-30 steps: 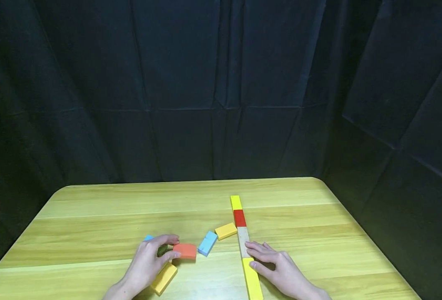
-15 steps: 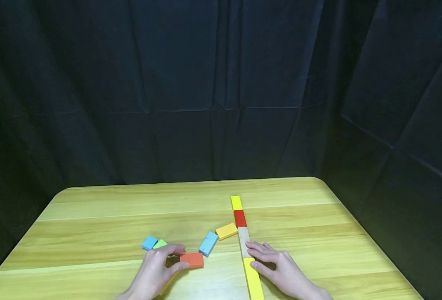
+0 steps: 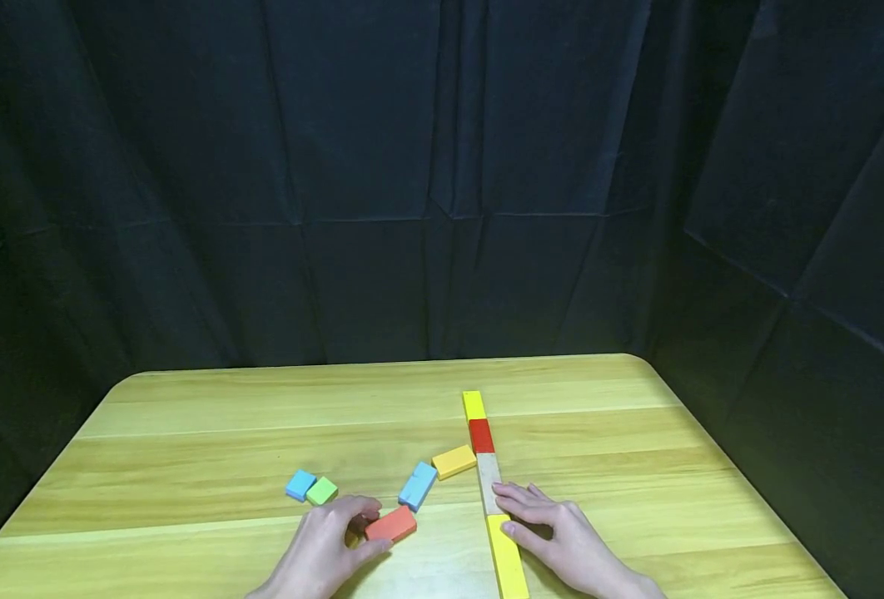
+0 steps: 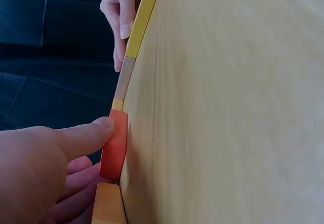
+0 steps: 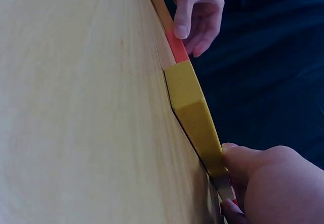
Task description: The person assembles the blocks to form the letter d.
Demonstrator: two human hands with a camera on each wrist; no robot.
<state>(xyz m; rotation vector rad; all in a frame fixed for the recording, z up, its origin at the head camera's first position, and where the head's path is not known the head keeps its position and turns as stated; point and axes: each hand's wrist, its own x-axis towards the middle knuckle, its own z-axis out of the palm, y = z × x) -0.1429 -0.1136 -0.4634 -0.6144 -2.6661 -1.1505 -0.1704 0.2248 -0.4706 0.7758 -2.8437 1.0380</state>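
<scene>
Orange-red block (image 3: 392,524), wood-grained table (image 3: 637,491)

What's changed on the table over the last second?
The left hand, gripping the orange-red block, has moved it right and toward the person, turning its right end away. The small blue block and green block have come into clearer view. Nothing was let go. The right hand still touches the row of blocks, which stayed put, as did the larger blue block.

Screened tabletop workspace, the kind of room not determinable. Dark cloth (image 3: 367,166) hangs in creased folds beyond the fingers (image 3: 514,494) and to either side of them, hiding the room; beneath them lies a wood-grain table (image 3: 187,449) with rounded corners.
</scene>
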